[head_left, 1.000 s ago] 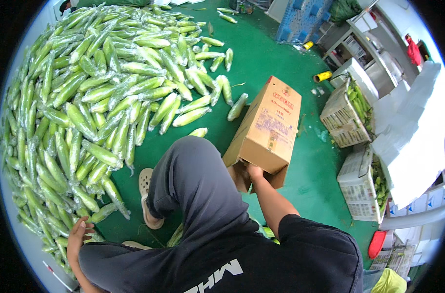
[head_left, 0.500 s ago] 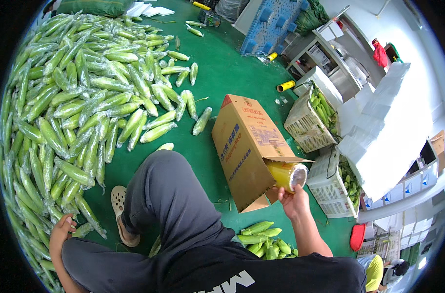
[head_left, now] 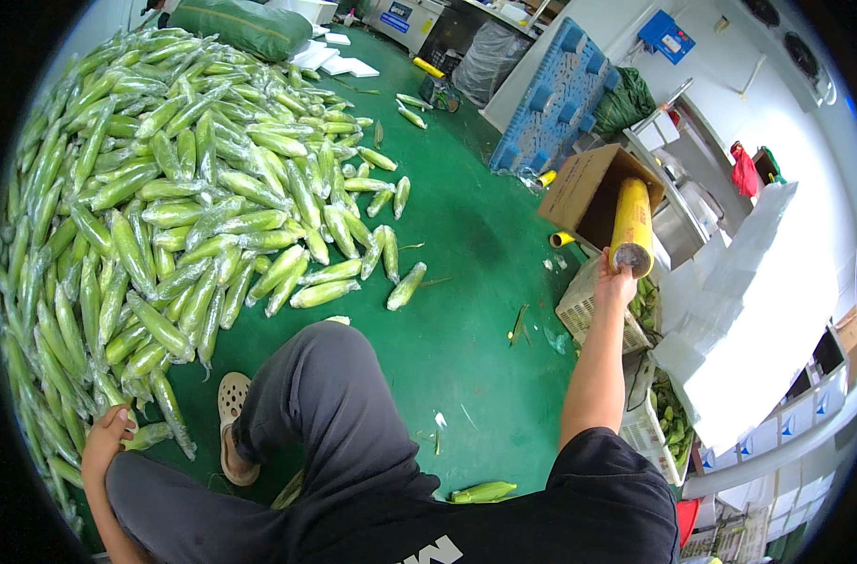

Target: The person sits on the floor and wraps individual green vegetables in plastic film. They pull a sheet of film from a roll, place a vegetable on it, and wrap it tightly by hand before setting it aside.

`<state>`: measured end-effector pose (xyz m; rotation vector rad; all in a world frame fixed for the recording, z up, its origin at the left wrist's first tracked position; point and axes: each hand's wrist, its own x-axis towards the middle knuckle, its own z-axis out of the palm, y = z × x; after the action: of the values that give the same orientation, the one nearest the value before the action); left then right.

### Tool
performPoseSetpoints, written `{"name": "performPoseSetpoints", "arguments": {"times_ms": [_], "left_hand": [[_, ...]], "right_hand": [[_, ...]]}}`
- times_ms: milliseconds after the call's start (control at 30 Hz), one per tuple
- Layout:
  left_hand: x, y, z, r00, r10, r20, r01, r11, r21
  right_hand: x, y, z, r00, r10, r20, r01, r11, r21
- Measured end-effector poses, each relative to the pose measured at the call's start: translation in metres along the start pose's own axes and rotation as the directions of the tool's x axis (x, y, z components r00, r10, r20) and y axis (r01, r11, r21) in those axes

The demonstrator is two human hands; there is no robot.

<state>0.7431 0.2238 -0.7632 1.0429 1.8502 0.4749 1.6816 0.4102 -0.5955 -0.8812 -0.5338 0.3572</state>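
My right hand, arm stretched forward, grips the near end of a yellow plastic-film roll. An open cardboard box is tilted around the roll's far part, its dark inside showing; what bears the box is not clear. My left hand lies by my bent leg with loosely curled, separated fingers and nothing in them, beside a large heap of film-wrapped corn cobs. More corn lies on the green floor, partly hidden by my body.
Plastic crates of greens and white foam sheets stand at the right. Behind are a blue pallet, a metal rack and small yellow rolls. A green sack and white boards lie at the back.
My right hand has moved up and forward with the roll. The box has risen toward the back right and turned its open end toward me. My left hand stays by my leg.
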Motion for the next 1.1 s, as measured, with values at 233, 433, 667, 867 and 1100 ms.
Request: {"name": "performPoseSetpoints", "arguments": {"times_ms": [233,433,667,867,1100], "left_hand": [[0.009,0.015,0.007,0.999,0.024,0.038,-0.026,0.998,0.053],[0.038,0.034,0.011,0.957,0.288,-0.032,-0.214,0.778,0.591],[-0.006,0.111,0.030,0.888,0.439,-0.137,-0.268,0.736,0.622],[-0.014,0.146,0.010,0.761,0.481,-0.435,-0.541,0.841,-0.017],[-0.092,0.101,-0.016,0.701,0.459,-0.545,-0.707,0.348,-0.616]], "right_hand": [[-0.071,-0.031,-0.061,0.981,0.177,-0.073,-0.180,0.983,-0.042],[-0.191,-0.010,-0.059,0.872,0.481,0.088,-0.473,0.875,-0.102],[-0.250,-0.002,0.079,0.612,0.524,0.593,-0.366,0.852,-0.375],[-0.323,0.056,0.150,-0.038,0.574,0.818,-0.849,0.413,-0.329],[-0.387,0.136,0.106,-0.036,0.603,0.797,-0.777,0.485,-0.402]]}}
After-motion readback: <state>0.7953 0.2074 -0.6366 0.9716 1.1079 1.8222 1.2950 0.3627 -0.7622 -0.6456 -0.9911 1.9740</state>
